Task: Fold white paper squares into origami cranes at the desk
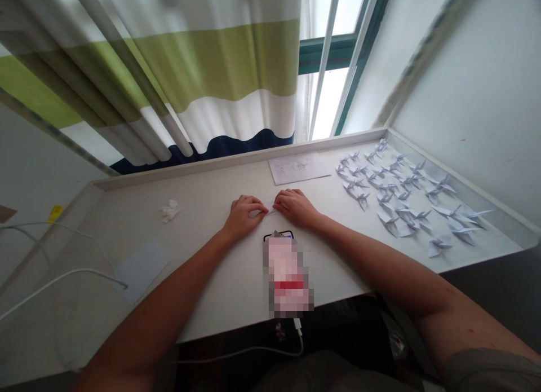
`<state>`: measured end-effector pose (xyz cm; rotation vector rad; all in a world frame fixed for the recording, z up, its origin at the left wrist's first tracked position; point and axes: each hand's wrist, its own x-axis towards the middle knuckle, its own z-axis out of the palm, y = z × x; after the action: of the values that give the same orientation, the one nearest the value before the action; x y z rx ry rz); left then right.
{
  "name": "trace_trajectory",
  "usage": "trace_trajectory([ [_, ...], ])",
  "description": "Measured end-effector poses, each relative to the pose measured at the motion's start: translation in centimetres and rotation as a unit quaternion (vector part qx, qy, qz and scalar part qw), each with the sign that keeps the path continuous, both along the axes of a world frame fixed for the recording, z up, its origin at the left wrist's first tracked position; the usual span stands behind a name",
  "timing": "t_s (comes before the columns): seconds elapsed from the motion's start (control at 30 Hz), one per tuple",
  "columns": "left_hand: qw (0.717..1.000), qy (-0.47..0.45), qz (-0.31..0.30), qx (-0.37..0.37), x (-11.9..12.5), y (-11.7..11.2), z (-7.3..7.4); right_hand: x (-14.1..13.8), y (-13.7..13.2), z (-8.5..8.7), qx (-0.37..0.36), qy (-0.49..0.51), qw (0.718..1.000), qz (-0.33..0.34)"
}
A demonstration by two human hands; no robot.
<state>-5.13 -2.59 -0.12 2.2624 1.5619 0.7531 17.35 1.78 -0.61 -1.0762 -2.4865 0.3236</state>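
A small pale piece of paper (270,206) lies on the white desk (203,211) in front of me. My left hand (242,213) presses on its left end with fingers curled and pinched. My right hand (296,206) holds down its right end, fingers bent onto it. Both hands rest on the desk, almost touching each other. Most of the paper is hidden under the fingers.
Several folded paper cranes (401,194) cover the desk's right side. A printed sheet (298,167) lies behind my hands, a phone (287,273) with a white cable (253,352) in front. A crumpled scrap (169,210) and a pale sheet (141,268) sit left. Striped curtain (190,70) hangs behind.
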Motion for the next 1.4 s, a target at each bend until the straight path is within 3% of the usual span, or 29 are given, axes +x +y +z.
trace_trajectory([
  [0.27, 0.99, 0.053, -0.076, 0.105, 0.3, -1.1, 0.6, -0.3, 0.6, -0.2, 0.005, 0.011, 1.0, 0.0],
  [0.67, 0.984, 0.042, -0.147, 0.096, 0.0, -0.1, 0.0, -0.1, 1.7, -0.9, -0.034, 0.065, 0.997, 0.004],
  [0.93, 0.982, 0.065, -0.146, 0.098, 0.2, -0.3, 0.2, 2.1, 1.8, 0.1, -0.118, 0.165, 0.973, 0.109],
  [1.4, 0.977, 0.021, -0.185, 0.103, 1.3, -1.6, 0.4, 2.3, 2.5, -0.7, -0.13, 0.176, 0.972, 0.087],
])
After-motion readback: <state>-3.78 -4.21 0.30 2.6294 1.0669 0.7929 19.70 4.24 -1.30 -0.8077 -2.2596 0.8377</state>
